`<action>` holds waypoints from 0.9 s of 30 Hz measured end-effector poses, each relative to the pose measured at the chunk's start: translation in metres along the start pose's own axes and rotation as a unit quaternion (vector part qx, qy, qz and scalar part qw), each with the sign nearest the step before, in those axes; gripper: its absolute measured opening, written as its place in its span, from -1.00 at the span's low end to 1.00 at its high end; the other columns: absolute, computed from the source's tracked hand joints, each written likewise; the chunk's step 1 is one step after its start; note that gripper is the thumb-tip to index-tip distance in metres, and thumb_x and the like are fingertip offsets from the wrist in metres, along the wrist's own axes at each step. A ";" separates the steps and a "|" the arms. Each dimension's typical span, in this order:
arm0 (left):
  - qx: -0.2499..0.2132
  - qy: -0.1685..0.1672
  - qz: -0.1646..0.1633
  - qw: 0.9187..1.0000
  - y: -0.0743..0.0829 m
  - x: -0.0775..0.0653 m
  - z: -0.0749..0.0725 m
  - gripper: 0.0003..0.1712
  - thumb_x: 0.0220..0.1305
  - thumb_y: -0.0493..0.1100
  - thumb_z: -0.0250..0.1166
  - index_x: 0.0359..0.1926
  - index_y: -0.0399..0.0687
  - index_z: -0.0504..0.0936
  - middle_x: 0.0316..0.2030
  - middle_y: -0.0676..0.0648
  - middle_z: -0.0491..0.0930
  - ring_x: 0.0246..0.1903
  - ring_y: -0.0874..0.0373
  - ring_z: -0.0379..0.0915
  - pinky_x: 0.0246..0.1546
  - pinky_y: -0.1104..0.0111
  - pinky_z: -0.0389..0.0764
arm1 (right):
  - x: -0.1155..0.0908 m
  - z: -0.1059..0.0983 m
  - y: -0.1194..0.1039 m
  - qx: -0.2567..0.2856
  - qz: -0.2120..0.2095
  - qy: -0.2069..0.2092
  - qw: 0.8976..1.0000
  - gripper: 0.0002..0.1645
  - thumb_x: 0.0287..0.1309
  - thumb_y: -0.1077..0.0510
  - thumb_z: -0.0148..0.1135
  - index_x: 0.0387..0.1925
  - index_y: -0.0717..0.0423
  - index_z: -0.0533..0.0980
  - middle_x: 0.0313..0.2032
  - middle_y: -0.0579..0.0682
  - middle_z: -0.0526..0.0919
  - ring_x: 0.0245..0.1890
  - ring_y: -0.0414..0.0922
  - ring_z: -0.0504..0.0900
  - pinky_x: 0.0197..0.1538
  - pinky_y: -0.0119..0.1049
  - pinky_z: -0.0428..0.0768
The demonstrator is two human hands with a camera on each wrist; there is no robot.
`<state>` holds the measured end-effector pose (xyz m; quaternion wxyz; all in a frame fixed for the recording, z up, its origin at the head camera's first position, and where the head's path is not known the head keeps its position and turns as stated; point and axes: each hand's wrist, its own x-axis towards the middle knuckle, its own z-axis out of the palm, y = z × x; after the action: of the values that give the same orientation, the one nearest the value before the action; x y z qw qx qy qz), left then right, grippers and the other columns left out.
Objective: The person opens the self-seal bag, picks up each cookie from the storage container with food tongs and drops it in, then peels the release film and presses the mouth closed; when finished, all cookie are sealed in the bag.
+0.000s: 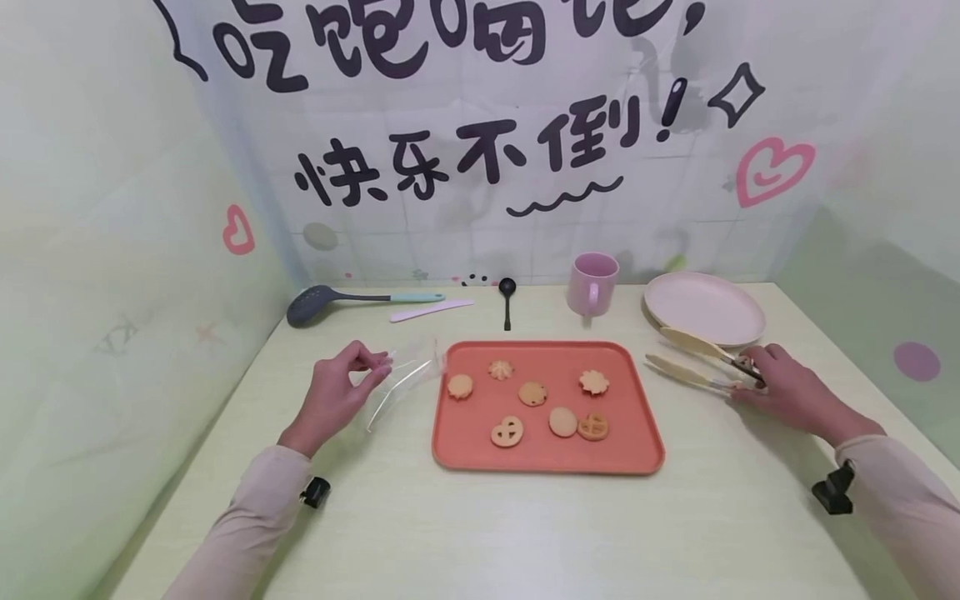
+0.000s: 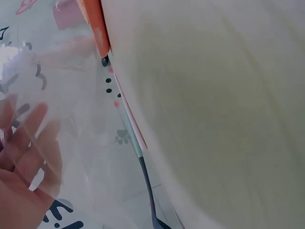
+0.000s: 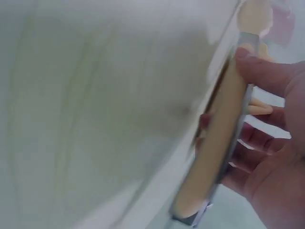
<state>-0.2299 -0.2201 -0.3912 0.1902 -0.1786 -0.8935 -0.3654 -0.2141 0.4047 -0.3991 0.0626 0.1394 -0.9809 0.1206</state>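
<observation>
My left hand (image 1: 339,393) pinches a clear plastic bag (image 1: 408,375) left of the orange-red tray (image 1: 547,462); the bag's far end reaches the tray's left edge. In the left wrist view, the see-through film lies partly in front of that hand (image 2: 28,162). To the right of the tray, my right hand (image 1: 798,390) grips tongs (image 1: 686,371) with wooden ends and metal arms. The tongs' tips are spread and point toward the tray, with nothing between them. Up close, the right hand (image 3: 267,133) has its thumb on one arm of the tongs (image 3: 217,138) and fingers on the other side.
Several cookies lie apart on the tray, among them a pretzel-shaped cookie (image 1: 507,432) and a chip cookie (image 1: 532,393). Along the back wall are a slotted spoon (image 1: 311,305), a lilac knife (image 1: 431,311), a small black spoon (image 1: 507,288), a pink mug (image 1: 592,285) and a pink plate (image 1: 705,304).
</observation>
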 end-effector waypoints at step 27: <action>0.013 0.083 0.087 0.993 -0.003 0.002 0.007 -0.86 0.08 -0.25 0.53 -0.28 -0.04 0.82 -0.39 -0.02 0.81 -0.39 0.18 0.74 -0.25 0.72 0.54 | 0.014 0.002 -0.080 -0.056 -0.142 0.058 0.987 -0.56 0.03 -0.15 0.51 -0.22 -0.08 0.47 -0.45 -0.24 0.53 -0.51 -0.37 0.33 -0.43 -0.41 0.38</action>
<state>-0.2347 -0.2160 -0.3966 0.2967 -0.2220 -0.8605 -0.3496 -0.2042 0.3256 -0.3813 0.1432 0.2661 -0.9512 0.0631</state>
